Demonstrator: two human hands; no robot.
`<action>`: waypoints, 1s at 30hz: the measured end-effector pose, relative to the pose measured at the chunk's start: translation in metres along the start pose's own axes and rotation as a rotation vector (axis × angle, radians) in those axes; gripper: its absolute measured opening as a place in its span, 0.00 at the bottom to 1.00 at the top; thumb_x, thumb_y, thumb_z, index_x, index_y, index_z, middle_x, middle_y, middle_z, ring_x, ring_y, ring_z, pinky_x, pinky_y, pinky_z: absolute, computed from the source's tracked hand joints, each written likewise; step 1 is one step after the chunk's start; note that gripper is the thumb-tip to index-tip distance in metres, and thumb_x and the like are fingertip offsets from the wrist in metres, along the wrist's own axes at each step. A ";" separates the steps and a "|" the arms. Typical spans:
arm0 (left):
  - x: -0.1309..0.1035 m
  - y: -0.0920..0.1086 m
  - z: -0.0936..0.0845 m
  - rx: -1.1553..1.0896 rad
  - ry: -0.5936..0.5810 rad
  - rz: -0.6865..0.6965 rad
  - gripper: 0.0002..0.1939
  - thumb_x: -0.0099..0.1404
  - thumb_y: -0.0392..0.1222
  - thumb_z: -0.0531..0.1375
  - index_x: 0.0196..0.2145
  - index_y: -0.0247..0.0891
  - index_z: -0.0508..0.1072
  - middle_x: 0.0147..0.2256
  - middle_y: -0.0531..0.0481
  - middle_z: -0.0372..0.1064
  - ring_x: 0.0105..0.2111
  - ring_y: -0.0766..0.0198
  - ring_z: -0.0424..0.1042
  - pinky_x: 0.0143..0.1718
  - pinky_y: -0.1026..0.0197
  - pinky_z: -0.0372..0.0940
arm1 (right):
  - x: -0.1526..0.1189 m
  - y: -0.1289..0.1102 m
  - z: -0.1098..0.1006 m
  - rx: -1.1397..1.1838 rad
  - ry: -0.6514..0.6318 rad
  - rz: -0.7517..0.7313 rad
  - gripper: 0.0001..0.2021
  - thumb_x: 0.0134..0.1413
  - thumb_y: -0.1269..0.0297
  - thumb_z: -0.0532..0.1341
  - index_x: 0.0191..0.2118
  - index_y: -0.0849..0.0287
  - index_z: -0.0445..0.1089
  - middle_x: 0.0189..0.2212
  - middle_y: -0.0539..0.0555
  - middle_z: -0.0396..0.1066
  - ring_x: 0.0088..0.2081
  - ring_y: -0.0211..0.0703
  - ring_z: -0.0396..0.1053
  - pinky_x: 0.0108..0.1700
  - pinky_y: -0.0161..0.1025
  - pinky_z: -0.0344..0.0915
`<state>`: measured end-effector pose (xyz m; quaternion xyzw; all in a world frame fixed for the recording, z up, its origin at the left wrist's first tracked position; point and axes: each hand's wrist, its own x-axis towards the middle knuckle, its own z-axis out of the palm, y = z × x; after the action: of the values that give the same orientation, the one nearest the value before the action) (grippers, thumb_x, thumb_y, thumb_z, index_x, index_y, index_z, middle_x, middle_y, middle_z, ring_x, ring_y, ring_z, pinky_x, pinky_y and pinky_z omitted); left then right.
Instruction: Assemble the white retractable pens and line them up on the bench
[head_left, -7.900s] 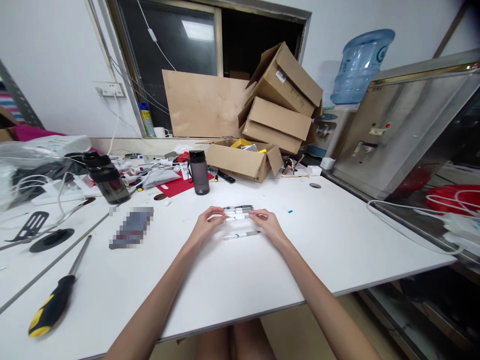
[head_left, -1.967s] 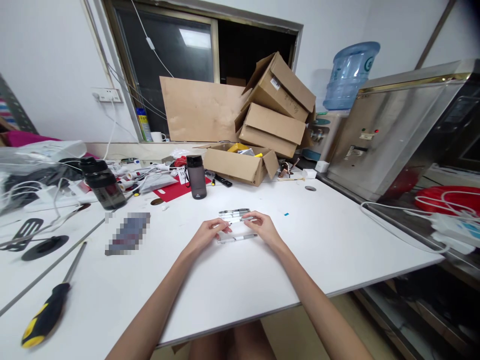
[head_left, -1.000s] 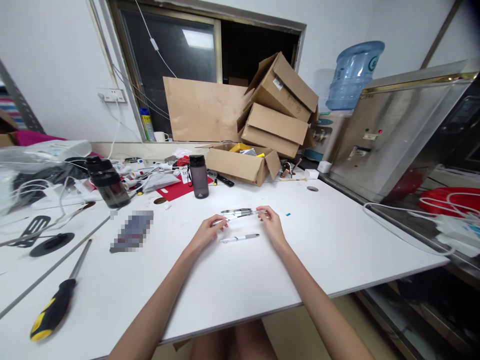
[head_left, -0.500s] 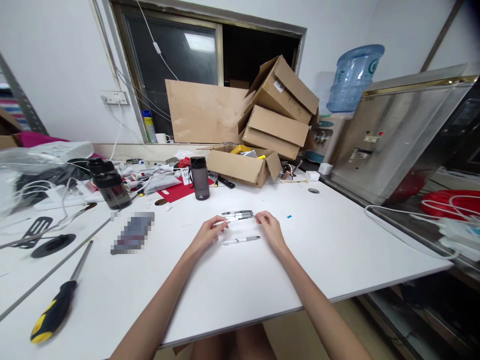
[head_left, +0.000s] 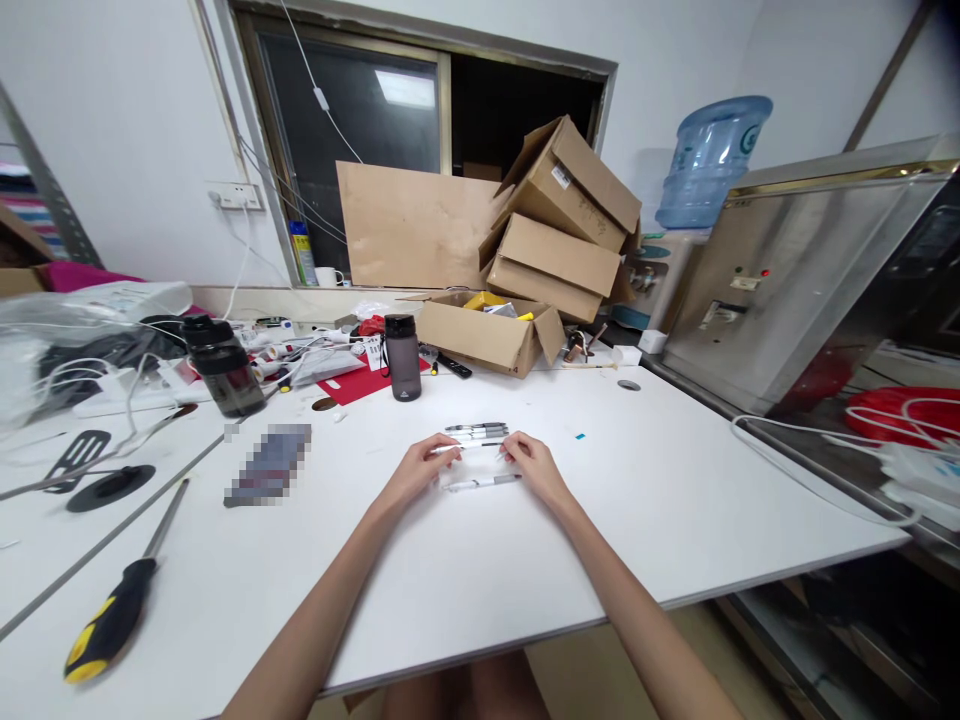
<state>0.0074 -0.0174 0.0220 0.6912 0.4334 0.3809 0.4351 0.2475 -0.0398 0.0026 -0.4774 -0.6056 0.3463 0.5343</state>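
My left hand (head_left: 429,463) pinches the left end of a slim white pen (head_left: 480,445) with a dark right end. The pen points across toward my right hand (head_left: 531,466). The fingertips of my right hand are pressed together close to the pen's dark end. A small pale bit shows at them, too small to name. Just beyond lie several grey-and-white pens (head_left: 477,429), side by side. On the near side, a single pen (head_left: 484,483) with a grey right end rests on the white table (head_left: 465,580), below both hands.
A screwdriver (head_left: 120,605) and a pixelated flat object (head_left: 270,466) lie on the left. A dark bottle (head_left: 402,358) stands behind the pens, beside an open cardboard box (head_left: 480,338). Another bottle (head_left: 225,368) is among cables. A steel cabinet (head_left: 802,290) borders the right side.
My right hand has shifted slightly left and toward me, its fingertips dropping from the pen's right end to just below it. My left hand has barely moved. The view has shifted a little.
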 end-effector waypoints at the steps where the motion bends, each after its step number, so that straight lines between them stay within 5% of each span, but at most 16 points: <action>1: 0.000 0.000 0.000 0.005 0.003 0.006 0.21 0.60 0.57 0.63 0.41 0.38 0.77 0.34 0.48 0.75 0.25 0.65 0.64 0.24 0.64 0.57 | 0.000 -0.001 0.000 0.000 -0.004 0.008 0.12 0.57 0.54 0.60 0.30 0.57 0.72 0.27 0.51 0.72 0.30 0.44 0.66 0.33 0.37 0.61; 11: 0.000 0.001 0.001 0.013 -0.012 0.018 0.19 0.61 0.55 0.63 0.42 0.38 0.77 0.35 0.48 0.75 0.28 0.62 0.67 0.25 0.64 0.59 | 0.004 0.000 -0.001 0.052 -0.005 0.011 0.16 0.56 0.50 0.60 0.28 0.57 0.73 0.29 0.52 0.73 0.32 0.44 0.67 0.36 0.38 0.62; 30: 0.003 -0.009 -0.009 -0.068 0.115 -0.019 0.22 0.61 0.60 0.62 0.42 0.39 0.76 0.40 0.45 0.75 0.37 0.58 0.73 0.25 0.65 0.61 | 0.011 0.005 -0.014 0.138 0.208 0.006 0.22 0.51 0.40 0.63 0.29 0.57 0.74 0.30 0.55 0.75 0.33 0.47 0.69 0.41 0.42 0.66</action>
<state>-0.0025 -0.0102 0.0175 0.6488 0.4509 0.4305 0.4363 0.2624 -0.0289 0.0040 -0.4747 -0.5201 0.3374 0.6248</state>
